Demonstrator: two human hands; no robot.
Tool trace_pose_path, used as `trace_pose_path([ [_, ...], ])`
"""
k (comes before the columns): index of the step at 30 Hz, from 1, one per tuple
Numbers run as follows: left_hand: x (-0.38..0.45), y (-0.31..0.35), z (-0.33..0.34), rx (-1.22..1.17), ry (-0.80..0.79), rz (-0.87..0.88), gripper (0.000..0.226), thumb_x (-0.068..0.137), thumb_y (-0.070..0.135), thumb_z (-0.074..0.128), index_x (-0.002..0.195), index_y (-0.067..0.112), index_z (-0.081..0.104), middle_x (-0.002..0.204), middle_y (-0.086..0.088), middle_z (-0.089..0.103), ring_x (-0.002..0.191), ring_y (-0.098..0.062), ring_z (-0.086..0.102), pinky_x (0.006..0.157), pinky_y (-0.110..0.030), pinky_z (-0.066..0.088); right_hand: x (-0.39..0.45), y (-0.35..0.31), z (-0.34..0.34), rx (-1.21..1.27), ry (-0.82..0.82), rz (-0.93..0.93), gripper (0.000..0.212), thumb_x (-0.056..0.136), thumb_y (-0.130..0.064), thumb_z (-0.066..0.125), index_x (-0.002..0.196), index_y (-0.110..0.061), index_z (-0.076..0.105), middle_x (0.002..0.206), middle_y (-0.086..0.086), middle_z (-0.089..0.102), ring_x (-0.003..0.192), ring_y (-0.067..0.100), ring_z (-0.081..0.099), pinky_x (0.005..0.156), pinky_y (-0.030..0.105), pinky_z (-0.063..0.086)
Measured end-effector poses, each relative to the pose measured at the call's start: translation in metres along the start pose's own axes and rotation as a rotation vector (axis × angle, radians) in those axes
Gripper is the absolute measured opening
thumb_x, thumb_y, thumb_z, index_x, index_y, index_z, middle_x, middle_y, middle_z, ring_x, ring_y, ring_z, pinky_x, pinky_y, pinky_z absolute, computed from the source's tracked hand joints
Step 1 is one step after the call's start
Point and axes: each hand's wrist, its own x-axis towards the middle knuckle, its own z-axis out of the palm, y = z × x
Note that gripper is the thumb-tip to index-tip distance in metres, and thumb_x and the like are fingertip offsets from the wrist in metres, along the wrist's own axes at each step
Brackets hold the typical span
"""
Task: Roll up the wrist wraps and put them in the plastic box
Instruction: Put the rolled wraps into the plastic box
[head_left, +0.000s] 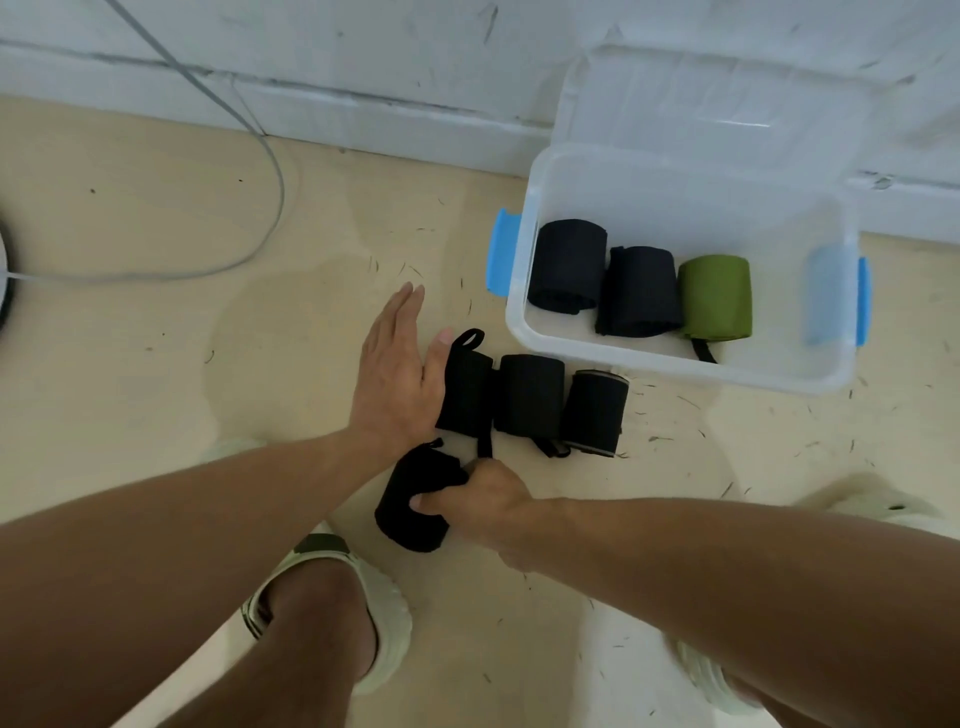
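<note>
Four rolled wraps are not yet in the plastic box (519, 317). We hold one of them, the black roll (415, 506), in our right hand (480, 501), with the fingers curled around it. Its long axis runs about from 1 o'clock to 7 o'clock, and it lies at the near side of the row. The box is at 1 to 2 o'clock from this hand, so the right hand is the nearer one for the carry, in our judgement.

Three other black rolls stand side by side on the floor: the left roll (465, 397), the middle roll (530, 395) and the right roll (595, 413). Their long axes point roughly to 12 o'clock. Our left hand (397, 374) is flat, with straight fingers, and it lies against the left roll from 9 o'clock.

Inside the box we see two dark rolls (569, 265) and one green roll (717, 296); free space remains along its far side. The clear lid (717, 98) leans at 12 o'clock behind the box.
</note>
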Motion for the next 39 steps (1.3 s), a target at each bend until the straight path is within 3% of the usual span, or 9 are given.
trace_pose_path([
  [7, 0.012, 0.014, -0.002, -0.129, 0.1, -0.029, 0.06, 0.109, 0.041, 0.034, 0.16, 0.009, 0.032, 0.165, -0.007, 0.036, 0.153, -0.018, 0.029, 0.119, -0.009, 0.008, -0.041, 0.009, -0.02, -0.058, -0.002, -0.169, 0.051, 0.087, -0.036, 0.079, 0.124, -0.025, 0.045, 0.119, -0.006, 0.062, 0.105, 0.012, 0.062, 0.084, 0.025, 0.058],
  [11, 0.024, 0.041, -0.009, -0.259, 0.17, -0.021, 0.058, 0.109, 0.041, 0.033, 0.159, 0.012, 0.034, 0.162, -0.001, 0.039, 0.15, -0.012, 0.033, 0.125, -0.027, 0.023, -0.09, 0.005, -0.067, -0.007, -0.002, -0.456, 0.04, 0.088, -0.036, 0.079, 0.117, -0.04, 0.051, 0.112, -0.017, 0.07, 0.104, 0.001, 0.068, 0.091, 0.028, 0.061],
  [14, 0.03, 0.061, -0.012, -0.29, 0.172, 0.057, 0.056, 0.11, 0.038, 0.035, 0.159, 0.012, 0.034, 0.163, 0.0, 0.038, 0.15, -0.011, 0.033, 0.126, -0.03, 0.025, -0.123, -0.022, -0.109, 0.118, 0.177, -0.709, 0.041, 0.087, -0.027, 0.081, 0.108, -0.048, 0.054, 0.106, -0.022, 0.072, 0.103, 0.0, 0.07, 0.089, 0.027, 0.06],
  [18, 0.027, 0.082, -0.006, -0.218, 0.029, 0.186, 0.071, 0.106, 0.054, 0.029, 0.164, 0.013, 0.02, 0.171, -0.002, 0.024, 0.157, -0.012, 0.02, 0.129, -0.03, 0.016, -0.127, -0.076, -0.179, 0.126, 0.642, -0.978, 0.039, 0.085, -0.027, 0.081, 0.106, -0.039, 0.05, 0.096, -0.019, 0.074, 0.094, 0.002, 0.072, 0.082, 0.022, 0.059],
  [22, 0.023, 0.078, 0.004, -0.037, -0.204, 0.331, 0.105, 0.094, 0.073, 0.042, 0.165, 0.016, -0.01, 0.175, 0.001, -0.012, 0.161, -0.008, -0.008, 0.132, -0.038, 0.005, -0.093, -0.102, -0.228, -0.159, 0.789, -0.811, 0.043, 0.082, -0.04, 0.082, 0.116, -0.035, 0.056, 0.098, -0.014, 0.074, 0.081, -0.004, 0.07, 0.069, 0.011, 0.052],
  [25, 0.024, 0.072, 0.005, 0.059, -0.201, 0.371, 0.114, 0.09, 0.079, 0.046, 0.164, 0.018, -0.016, 0.174, 0.005, -0.018, 0.159, -0.005, -0.014, 0.132, -0.039, 0.001, -0.066, -0.099, -0.23, -0.517, 0.625, -0.662, 0.047, 0.077, -0.043, 0.085, 0.117, -0.037, 0.061, 0.109, -0.012, 0.071, 0.086, 0.005, 0.067, 0.068, 0.007, 0.046],
  [29, 0.022, 0.075, 0.006, 0.052, -0.199, 0.344, 0.114, 0.089, 0.08, 0.046, 0.164, 0.018, -0.014, 0.174, 0.006, -0.017, 0.158, -0.003, -0.015, 0.131, -0.034, -0.004, -0.04, -0.098, -0.213, -0.931, 0.385, -0.569, 0.06, 0.077, -0.041, 0.086, 0.132, -0.03, 0.064, 0.124, -0.007, 0.069, 0.1, 0.012, 0.06, 0.086, 0.027, 0.05],
  [35, 0.022, 0.075, 0.005, 0.066, -0.209, 0.336, 0.114, 0.09, 0.079, 0.047, 0.165, 0.017, -0.014, 0.174, 0.005, -0.016, 0.158, -0.002, -0.016, 0.13, -0.033, -0.006, -0.005, -0.109, -0.205, -1.158, 0.302, -0.514, 0.063, 0.081, -0.041, 0.085, 0.138, -0.024, 0.066, 0.132, -0.004, 0.07, 0.117, 0.021, 0.064, 0.093, 0.031, 0.049],
  [39, 0.022, 0.074, 0.006, 0.066, -0.202, 0.339, 0.115, 0.088, 0.081, 0.043, 0.165, 0.017, -0.014, 0.174, 0.005, -0.016, 0.158, -0.003, -0.016, 0.13, -0.033, -0.006, 0.003, -0.104, -0.201, -1.098, 0.347, -0.545, 0.06, 0.083, -0.031, 0.085, 0.139, -0.017, 0.065, 0.136, 0.0, 0.067, 0.124, 0.023, 0.061, 0.099, 0.034, 0.048],
])
